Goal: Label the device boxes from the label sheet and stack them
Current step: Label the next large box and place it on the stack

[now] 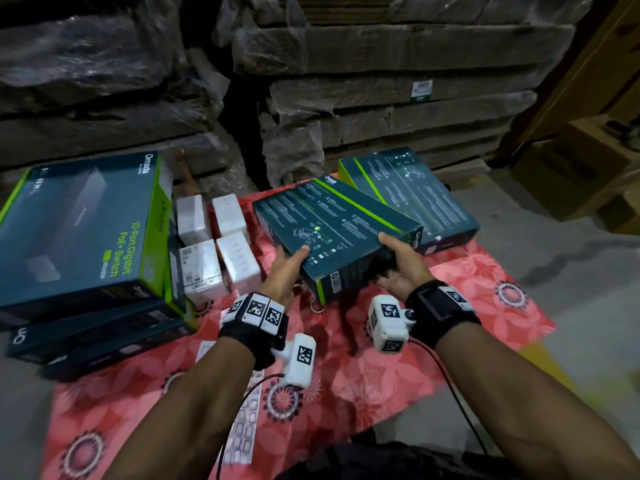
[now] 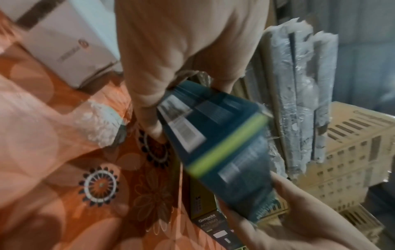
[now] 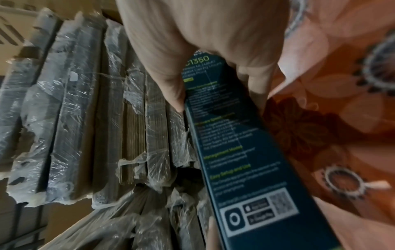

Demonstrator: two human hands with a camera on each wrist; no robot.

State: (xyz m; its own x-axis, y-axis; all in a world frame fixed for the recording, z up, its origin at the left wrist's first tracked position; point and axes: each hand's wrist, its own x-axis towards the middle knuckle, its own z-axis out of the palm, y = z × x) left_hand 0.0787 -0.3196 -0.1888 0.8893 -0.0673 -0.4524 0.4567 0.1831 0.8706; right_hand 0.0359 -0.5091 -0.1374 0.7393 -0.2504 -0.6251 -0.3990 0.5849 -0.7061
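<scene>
Both hands hold one flat dark-teal cardboard device box with a lime-green stripe (image 1: 332, 233) tilted above the pink floral cloth (image 1: 467, 296): the left hand (image 1: 285, 268) grips its near-left corner, thumb on top, and the right hand (image 1: 398, 261) clasps its right end. A matching teal box (image 1: 415, 195) lies at two o'clock, a stack of larger teal boxes (image 1: 79, 237) at nine o'clock, and the white label sheet (image 1: 247, 420) at six o'clock, beside the left forearm.

Both forearms are bare. Each wrist wears a black strap (image 1: 251, 336) ringed with white blocks printed with black square markers, plus a white camera pod (image 1: 300, 360) at 6 o'clock trailing a thin black cable (image 1: 231, 415).
</scene>
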